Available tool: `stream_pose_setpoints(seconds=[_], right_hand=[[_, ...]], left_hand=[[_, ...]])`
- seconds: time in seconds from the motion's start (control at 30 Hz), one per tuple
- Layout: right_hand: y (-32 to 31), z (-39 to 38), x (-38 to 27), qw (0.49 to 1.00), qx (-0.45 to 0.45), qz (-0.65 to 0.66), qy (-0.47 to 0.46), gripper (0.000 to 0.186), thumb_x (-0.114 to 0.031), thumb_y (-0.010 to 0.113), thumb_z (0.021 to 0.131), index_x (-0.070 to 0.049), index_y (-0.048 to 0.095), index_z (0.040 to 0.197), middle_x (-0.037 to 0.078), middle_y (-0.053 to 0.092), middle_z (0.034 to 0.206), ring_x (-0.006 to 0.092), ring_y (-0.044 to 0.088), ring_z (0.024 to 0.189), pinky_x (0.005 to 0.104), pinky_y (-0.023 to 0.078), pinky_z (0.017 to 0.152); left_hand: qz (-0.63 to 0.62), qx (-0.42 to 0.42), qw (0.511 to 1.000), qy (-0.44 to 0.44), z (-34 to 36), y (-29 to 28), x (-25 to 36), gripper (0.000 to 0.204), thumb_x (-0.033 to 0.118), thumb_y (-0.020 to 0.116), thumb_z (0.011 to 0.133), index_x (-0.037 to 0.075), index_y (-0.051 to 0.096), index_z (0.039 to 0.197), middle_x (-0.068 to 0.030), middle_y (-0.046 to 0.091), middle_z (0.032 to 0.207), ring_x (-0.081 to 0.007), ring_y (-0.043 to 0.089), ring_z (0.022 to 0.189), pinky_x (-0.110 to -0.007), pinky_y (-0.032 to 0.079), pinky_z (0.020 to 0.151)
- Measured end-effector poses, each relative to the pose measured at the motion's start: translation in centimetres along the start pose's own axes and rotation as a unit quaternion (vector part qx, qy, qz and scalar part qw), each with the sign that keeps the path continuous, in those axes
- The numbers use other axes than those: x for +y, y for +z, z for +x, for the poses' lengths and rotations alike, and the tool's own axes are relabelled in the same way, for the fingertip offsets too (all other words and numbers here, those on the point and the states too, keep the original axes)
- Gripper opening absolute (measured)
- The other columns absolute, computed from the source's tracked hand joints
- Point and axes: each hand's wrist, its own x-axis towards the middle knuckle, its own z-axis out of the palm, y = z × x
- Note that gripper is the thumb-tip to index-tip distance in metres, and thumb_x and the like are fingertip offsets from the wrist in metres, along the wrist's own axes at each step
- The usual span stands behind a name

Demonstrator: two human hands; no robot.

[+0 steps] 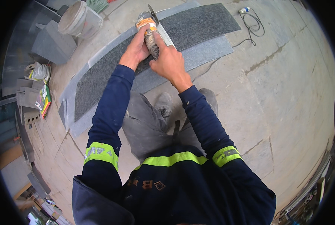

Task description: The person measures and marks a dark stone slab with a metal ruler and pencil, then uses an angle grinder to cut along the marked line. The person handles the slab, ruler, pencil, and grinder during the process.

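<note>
My left hand (138, 47) is wrapped round a worn angle grinder (151, 40) with an orange and white, dusty body. Its thin cutting disc (152, 13) stands on edge at the far end. From the other side my right hand (170, 62) is closed on the grinder's rear part, one finger stretched along the body. Beneath the tool lies a long dark grey speckled stone slab (201, 20), resting over a lighter grey slab (212, 50). A pale straight bar (166, 36) sits beside the grinder, partly hidden by my right hand. Whether the disc touches the stone I cannot tell.
A black cable (256, 29) with a blue and white connector (244, 10) lies coiled at far right. To the left stand a dirty white bucket (85, 21), a grey stone block (55, 43), a colourful bag (44, 100) and stacked grey pieces (27, 95). My shoe (163, 105) is near the slabs.
</note>
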Motion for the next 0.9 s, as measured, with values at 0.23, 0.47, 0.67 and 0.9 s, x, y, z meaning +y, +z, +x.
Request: stream_pose_setpoints(seconds=[0.23,0.47,0.67,0.9], right_hand=[[-0.9,-2.4,0.3,1.000,-0.004,0.011,-0.011,0.106,-0.017,0.085,0.075,-0.017,0.045,0.174,0.034,0.078,0.106,0.0543,0.077,0.098,0.0585,0.063,0.089],[-1.2,-2.5,0.3,1.000,-0.006,0.002,-0.018,0.106,-0.016,0.084,0.076,-0.015,0.044,0.174,0.033,0.078,0.106,0.0546,0.077,0.098,0.0587,0.063,0.088],[-0.7,-1.7,0.2,1.000,-0.006,-0.010,-0.023,0.109,-0.016,0.085,0.076,-0.016,0.042,0.176,0.033,0.079,0.105,0.0540,0.078,0.099,0.0586,0.063,0.088],[-0.2,-0.9,0.5,1.000,-0.009,-0.015,-0.021,0.109,-0.018,0.085,0.074,-0.015,0.043,0.175,0.033,0.080,0.105,0.0528,0.079,0.101,0.0579,0.064,0.091]], left_hand=[[0.061,0.000,0.998,-0.025,-2.7,0.8,-0.6,0.050,0.047,0.062,0.117,0.011,0.059,0.152,-0.0069,0.074,0.135,-0.0236,0.075,0.119,-0.046,0.060,0.103],[0.100,0.027,0.994,-0.018,-3.3,1.3,-1.0,0.051,0.051,0.060,0.118,0.014,0.059,0.152,-0.0067,0.074,0.137,-0.0226,0.074,0.121,-0.045,0.061,0.103],[0.112,0.028,0.993,-0.019,-2.5,0.7,-0.9,0.054,0.056,0.059,0.117,0.015,0.060,0.152,-0.0056,0.075,0.136,-0.0219,0.075,0.121,-0.046,0.059,0.104],[0.131,0.047,0.990,-0.017,-1.4,0.2,-0.9,0.064,0.062,0.062,0.113,0.013,0.061,0.154,-0.0055,0.075,0.133,-0.0227,0.075,0.119,-0.050,0.057,0.103]])
